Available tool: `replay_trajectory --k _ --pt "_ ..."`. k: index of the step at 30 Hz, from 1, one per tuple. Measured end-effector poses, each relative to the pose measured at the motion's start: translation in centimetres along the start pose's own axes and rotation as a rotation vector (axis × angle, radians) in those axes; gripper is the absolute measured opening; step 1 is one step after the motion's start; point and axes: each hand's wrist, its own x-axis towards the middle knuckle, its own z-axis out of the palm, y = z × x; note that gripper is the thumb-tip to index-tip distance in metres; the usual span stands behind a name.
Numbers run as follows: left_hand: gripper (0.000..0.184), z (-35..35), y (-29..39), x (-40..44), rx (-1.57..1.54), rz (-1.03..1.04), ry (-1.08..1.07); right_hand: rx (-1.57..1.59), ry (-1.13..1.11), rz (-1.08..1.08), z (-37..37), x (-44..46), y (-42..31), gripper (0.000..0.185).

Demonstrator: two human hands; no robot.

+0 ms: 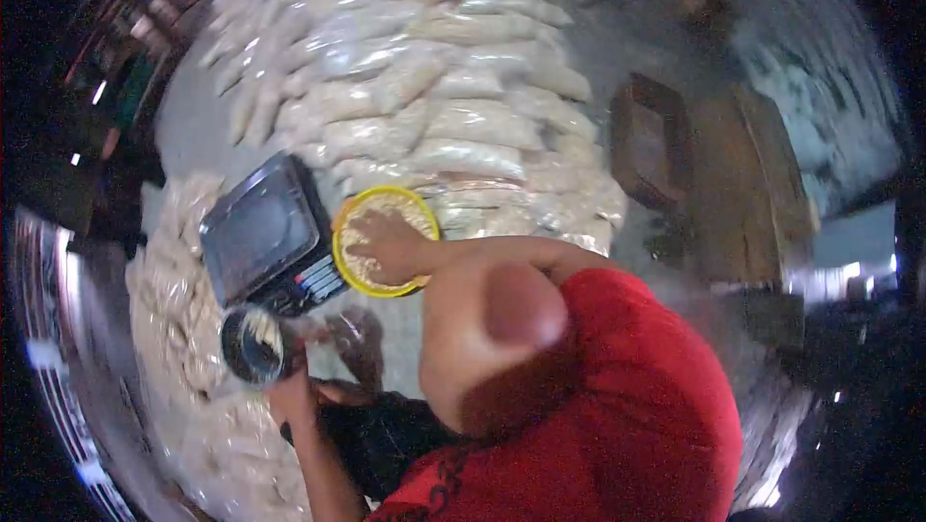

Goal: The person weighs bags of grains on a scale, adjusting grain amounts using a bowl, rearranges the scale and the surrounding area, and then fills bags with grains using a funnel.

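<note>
My right hand (389, 244) lies with fingers spread on pale, bitty contents in a round yellow-rimmed tub (430, 223). At the lower left, my left hand (293, 373) grips a dark round container (231, 353) by its side, with some pale material inside. Between the two hands stands a black weighing scale (256, 228) with a flat tray on top and a panel of light blue keys facing me. A clear plastic bag (359, 341), with contents too blurred to name, is just right of my left hand.
Filled, shiny plastic bags (463, 122) are heaped across the floor ahead, and more bags (174, 295) lie at the left. On the right are a reddish-brown crate (627, 136) and brown cardboard (748, 194).
</note>
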Motion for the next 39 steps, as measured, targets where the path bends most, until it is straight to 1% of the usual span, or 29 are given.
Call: replay_trajectory --k 1,2,3,5,6,7,8,9,10,11,12,13,14,15,16,17,19,21,22,23,25,27,28,31,33,35,36,38,39 --pt "0.054 0.7 -3.0 0.2 0.006 0.211 0.138 -0.036 -0.065 -0.03 -0.5 0.0 -0.4 0.055" --pt "0.059 1.0 -2.3 0.2 0.006 0.238 0.097 -0.08 0.052 -0.083 0.4 0.0 0.0 0.052" --pt "0.059 1.2 -3.3 0.3 0.008 0.235 0.094 -0.077 0.049 -0.081 0.6 0.1 -0.2 0.052" --pt "0.059 2.5 -5.9 1.5 -0.314 0.105 0.049 0.092 -0.019 -0.008 0.6 0.8 0.2 0.047" --pt "0.056 1.3 -1.7 0.8 -0.339 0.123 0.065 0.09 -0.019 -0.005 1.2 0.8 1.1 0.047" --pt "0.056 2.1 -0.7 1.0 -0.326 0.115 0.065 0.086 0.037 -0.002 2.2 0.8 1.8 0.045" --pt "0.053 2.3 -0.5 1.1 -0.152 0.063 -0.008 0.079 0.088 -0.014 3.3 1.3 1.9 0.044" --pt "0.05 2.3 -0.5 1.2 0.029 -0.005 -0.067 0.207 0.192 0.04 3.5 1.4 2.0 0.044" --pt "0.054 3.7 -1.7 0.9 -0.183 -0.12 -0.163 0.348 0.284 0.071 3.7 1.4 2.1 0.044" --pt "0.058 5.2 -2.4 1.0 -0.405 -0.226 -0.236 0.49 0.294 0.221 2.6 2.0 1.2 0.041" --pt "0.072 5.3 2.5 0.2 -0.475 -0.109 -0.16 0.623 0.284 0.381 2.0 2.3 0.8 0.038" --pt "0.084 8.3 -1.4 0.5 -0.225 -0.035 -0.124 0.822 0.244 0.467 1.6 2.7 1.0 0.041" --pt "0.082 8.5 0.1 0.7 -0.28 -0.002 -0.125 1.009 0.196 0.572 0.6 3.0 1.1 0.045" --pt "0.079 9.2 2.4 0.7 -0.344 0.039 -0.135 1.087 0.242 0.594 0.6 3.2 0.9 0.042" --pt "0.079 9.9 3.1 0.6 -0.348 0.013 -0.104 1.161 0.296 0.625 -0.1 3.3 0.4 0.039" --pt "0.074 10.8 3.6 0.8 -0.291 -0.002 -0.126 1.155 0.271 0.604 -1.8 3.3 -0.3 0.039" --pt "0.07 12.3 4.5 1.2 -0.242 -0.018 -0.131 1.526 0.305 0.674 -6.3 2.9 -2.3 0.034" --pt "0.065 13.4 5.1 1.4 -0.213 0.04 -0.212 1.528 0.336 0.628 -8.4 3.0 -3.5 0.032" --pt "0.079 14.6 4.8 1.6 -0.187 -0.022 -0.248 1.511 0.357 0.589 -8.9 2.9 -3.7 0.031" --pt "0.079 14.9 5.3 1.6 -0.194 -0.025 -0.24 1.494 0.379 0.553 -9.2 2.8 -3.8 0.03" --pt "0.079 15.3 6.4 1.7 -0.249 0.098 -0.18 1.495 0.382 0.492 -7.8 2.4 -3.4 0.03" --pt "0.08 15.4 6.9 1.9 -0.304 0.089 -0.197 1.327 0.403 0.441 -7.8 2.1 -3.8 0.03" --pt "0.08 15.9 6.6 1.8 -0.317 0.096 -0.195 1.45 0.372 0.456 -8.0 1.7 -3.7 0.023" --pt "0.083 16.8 5.9 1.6 -0.378 0.084 -0.229 1.441 0.351 0.418 -7.2 1.5 -2.7 0.019" --pt "0.075 16.3 6.4 1.0 -0.366 0.123 -0.153 1.395 0.34 0.445 -9.0 1.6 -4.8 0.023" --pt "0.075 16.0 6.9 0.8 -0.4 0.107 -0.135 1.384 0.438 0.422 -9.3 1.7 -5.2 0.024" --pt "0.076 15.8 7.0 0.7 -0.435 0.095 -0.12 1.387 0.439 0.424 -9.4 2.0 -4.9 0.024" --pt "0.077 15.4 7.1 0.5 -0.491 0.061 -0.121 1.314 0.553 0.299 -9.8 2.7 -3.5 0.026" --pt "0.077 15.1 7.1 0.5 -0.548 0.027 -0.121 1.317 0.559 0.297 -8.3 2.6 -1.8 0.026"
